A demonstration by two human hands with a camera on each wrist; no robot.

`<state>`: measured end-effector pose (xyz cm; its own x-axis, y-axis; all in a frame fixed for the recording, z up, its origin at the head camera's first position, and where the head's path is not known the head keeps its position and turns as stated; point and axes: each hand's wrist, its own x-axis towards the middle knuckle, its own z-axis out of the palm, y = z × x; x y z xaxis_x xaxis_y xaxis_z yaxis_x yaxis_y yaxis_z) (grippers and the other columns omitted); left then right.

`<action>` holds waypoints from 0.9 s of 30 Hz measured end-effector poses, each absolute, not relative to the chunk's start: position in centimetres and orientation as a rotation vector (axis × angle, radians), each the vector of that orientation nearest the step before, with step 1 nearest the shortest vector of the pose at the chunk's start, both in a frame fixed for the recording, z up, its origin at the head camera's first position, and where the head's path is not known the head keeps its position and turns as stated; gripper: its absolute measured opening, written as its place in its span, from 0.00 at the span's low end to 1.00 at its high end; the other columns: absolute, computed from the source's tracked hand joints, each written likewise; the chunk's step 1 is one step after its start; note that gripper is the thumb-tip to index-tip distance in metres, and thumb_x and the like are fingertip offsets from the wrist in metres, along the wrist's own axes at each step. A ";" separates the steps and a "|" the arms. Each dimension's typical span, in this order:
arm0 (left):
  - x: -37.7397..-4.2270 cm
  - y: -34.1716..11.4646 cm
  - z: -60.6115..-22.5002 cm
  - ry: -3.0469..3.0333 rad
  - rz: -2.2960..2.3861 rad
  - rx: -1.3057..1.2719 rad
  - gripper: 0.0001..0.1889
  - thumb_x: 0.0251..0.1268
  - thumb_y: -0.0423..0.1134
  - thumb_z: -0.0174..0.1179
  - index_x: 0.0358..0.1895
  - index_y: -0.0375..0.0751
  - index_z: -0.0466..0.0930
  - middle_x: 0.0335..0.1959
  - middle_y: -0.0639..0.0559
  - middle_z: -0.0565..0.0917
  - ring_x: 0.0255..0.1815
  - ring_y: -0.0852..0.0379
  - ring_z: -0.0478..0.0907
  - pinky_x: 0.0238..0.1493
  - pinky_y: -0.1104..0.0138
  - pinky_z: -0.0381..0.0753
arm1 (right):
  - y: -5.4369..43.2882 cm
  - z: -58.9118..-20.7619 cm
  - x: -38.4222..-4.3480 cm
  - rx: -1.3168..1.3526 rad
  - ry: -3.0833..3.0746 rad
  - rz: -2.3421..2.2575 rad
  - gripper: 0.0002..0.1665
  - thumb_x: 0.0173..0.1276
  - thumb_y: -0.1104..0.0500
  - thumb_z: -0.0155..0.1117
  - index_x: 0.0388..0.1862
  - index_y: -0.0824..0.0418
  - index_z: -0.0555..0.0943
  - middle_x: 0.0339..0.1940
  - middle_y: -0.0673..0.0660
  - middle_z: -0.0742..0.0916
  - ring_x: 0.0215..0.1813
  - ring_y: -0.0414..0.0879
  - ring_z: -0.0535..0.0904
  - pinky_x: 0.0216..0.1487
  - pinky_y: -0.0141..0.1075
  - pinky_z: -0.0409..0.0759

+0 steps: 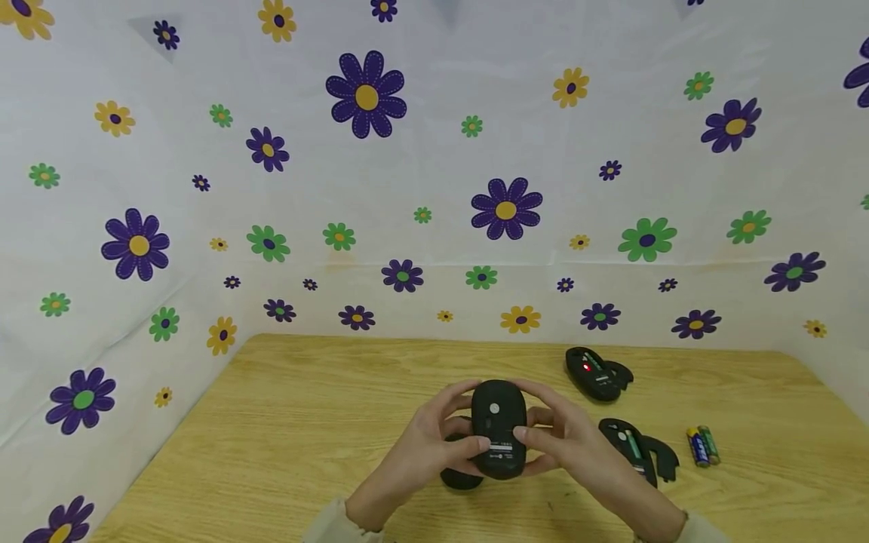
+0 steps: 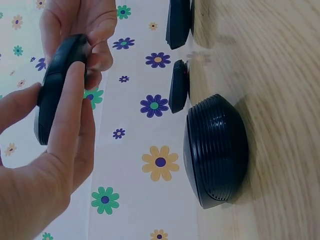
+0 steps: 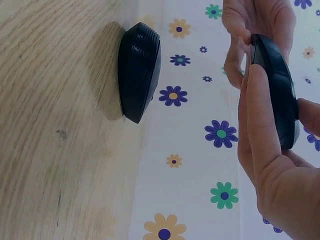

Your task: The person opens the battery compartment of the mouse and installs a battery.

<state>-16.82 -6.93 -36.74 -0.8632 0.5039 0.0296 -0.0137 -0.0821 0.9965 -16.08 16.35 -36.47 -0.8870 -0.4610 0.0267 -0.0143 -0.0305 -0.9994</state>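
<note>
Between both hands a black computer mouse (image 1: 498,422) is held up above the table, its underside with a white label turned toward me. My left hand (image 1: 434,437) grips its left side, thumb on the underside and fingers behind. On the other side my right hand (image 1: 563,434) grips it the same way, thumb near the label. Both wrist views show the held mouse (image 2: 55,95) edge-on with fingers on its two faces. Below and behind it another black mouse (image 1: 462,480) rests on the table, partly hidden by the left hand and the held mouse.
At the right lie two upturned mice with covers off: one farther back (image 1: 594,375) with a red light lit, one nearer (image 1: 626,445), partly behind the right forearm. Two loose batteries (image 1: 702,446) lie beside them. A flower-print sheet (image 1: 434,151) stands behind the wooden table (image 1: 305,422).
</note>
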 end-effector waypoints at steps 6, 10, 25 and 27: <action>-16.7 -6.9 -36.6 1.840 1.969 0.597 0.40 0.60 0.23 0.64 0.77 0.42 0.62 0.67 0.40 0.71 0.51 0.49 0.82 0.37 0.56 0.90 | 16.6 -36.6 -16.0 -0.556 1.941 -1.980 0.40 0.78 0.65 0.57 0.82 0.65 0.52 0.58 0.70 0.78 0.50 0.58 0.85 0.40 0.52 0.89; -16.7 -6.9 -36.6 1.829 1.953 0.612 0.41 0.60 0.23 0.64 0.78 0.41 0.61 0.67 0.41 0.70 0.51 0.49 0.82 0.38 0.56 0.90 | 16.6 -36.6 -15.9 -0.586 1.928 -1.987 0.40 0.78 0.65 0.57 0.82 0.64 0.52 0.65 0.74 0.74 0.53 0.59 0.84 0.40 0.52 0.89; -16.4 -6.8 -36.5 1.789 1.932 0.594 0.41 0.60 0.24 0.64 0.78 0.44 0.62 0.66 0.43 0.71 0.50 0.51 0.80 0.37 0.59 0.90 | 16.3 -36.5 -15.9 -0.522 1.935 -1.940 0.39 0.78 0.62 0.59 0.82 0.63 0.55 0.69 0.74 0.71 0.53 0.58 0.83 0.36 0.50 0.90; -16.4 -6.8 -36.5 1.788 1.933 0.594 0.41 0.60 0.24 0.64 0.78 0.44 0.62 0.66 0.43 0.72 0.50 0.51 0.80 0.37 0.59 0.90 | 16.3 -36.4 -15.9 -0.526 1.942 -1.931 0.39 0.78 0.62 0.59 0.81 0.63 0.55 0.69 0.75 0.71 0.54 0.58 0.83 0.36 0.50 0.90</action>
